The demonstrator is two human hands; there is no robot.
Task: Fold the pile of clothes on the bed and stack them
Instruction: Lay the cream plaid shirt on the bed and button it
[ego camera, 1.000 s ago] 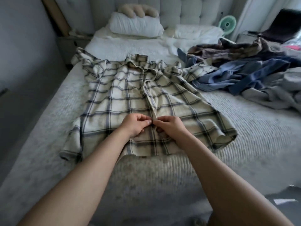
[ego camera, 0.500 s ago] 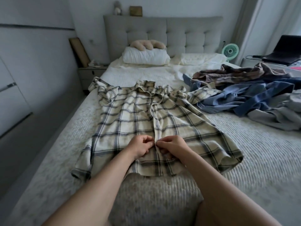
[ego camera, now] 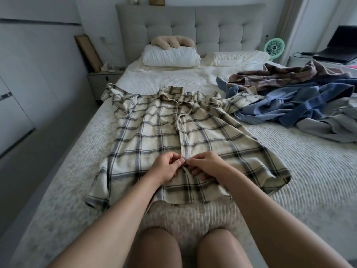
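Grey quilted bedding covers the bed (ego camera: 309, 180), which runs from the near edge to a padded headboard (ego camera: 193, 26) at the far end. Spread flat across its middle lies a cream plaid shirt (ego camera: 154, 132), front up, collar far and hem near. Both hands meet at the shirt's button strip, close to the hem. The left hand (ego camera: 166, 169) is curled, its thumb and forefinger pinching the strip's left edge; the right hand (ego camera: 206, 167) is curled likewise, pinching the right edge just beside it. Fingertips of the two hands almost touch. Most of the shirt stretches away beyond this grip, with only the hem nearer. A pile (ego camera: 301, 99) of blue, brown and grey clothes is heaped to the far right, touching the shirt's right sleeve. Two pillows (ego camera: 172, 57) are seen by the headboard.
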